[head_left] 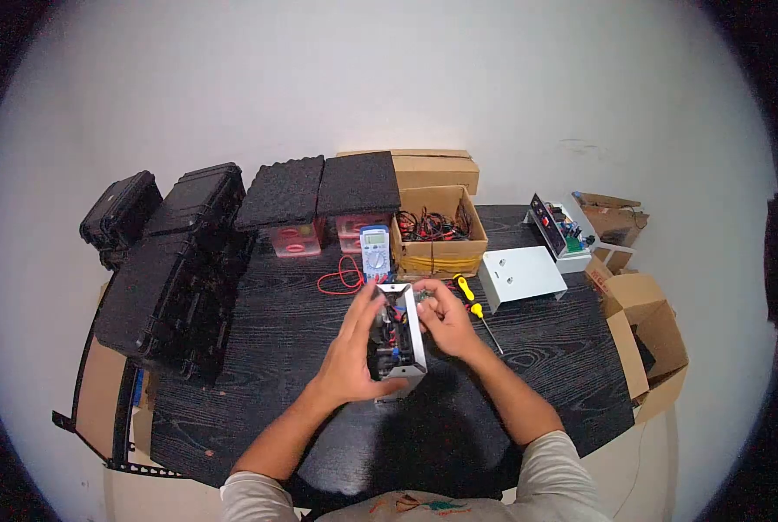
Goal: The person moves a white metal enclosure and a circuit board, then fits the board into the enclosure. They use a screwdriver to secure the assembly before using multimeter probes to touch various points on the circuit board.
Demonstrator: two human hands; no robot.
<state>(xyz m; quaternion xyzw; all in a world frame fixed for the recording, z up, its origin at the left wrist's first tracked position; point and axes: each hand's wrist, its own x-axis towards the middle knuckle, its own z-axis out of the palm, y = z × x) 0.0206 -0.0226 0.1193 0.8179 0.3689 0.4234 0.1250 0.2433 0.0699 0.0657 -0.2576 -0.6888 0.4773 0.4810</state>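
Note:
A white metal case [415,335] with an open side stands tilted over the middle of the table, with wires and dark parts showing inside it. My left hand [347,352] grips it from the left, thumb at the near end and fingers at the far end. My right hand [446,320] is closed beside the far right edge of the case. A small greenish piece shows between its fingers, too small to name. Just beyond my hands lies a blue and white multimeter [375,250] with a red lead [340,277].
A yellow screwdriver [478,311] lies right of my right hand. Further right are a white metal cover [524,277] and an opened unit with a circuit board [572,239]. A cardboard box [441,254] of cables stands behind. Black hard cases [167,296] fill the left.

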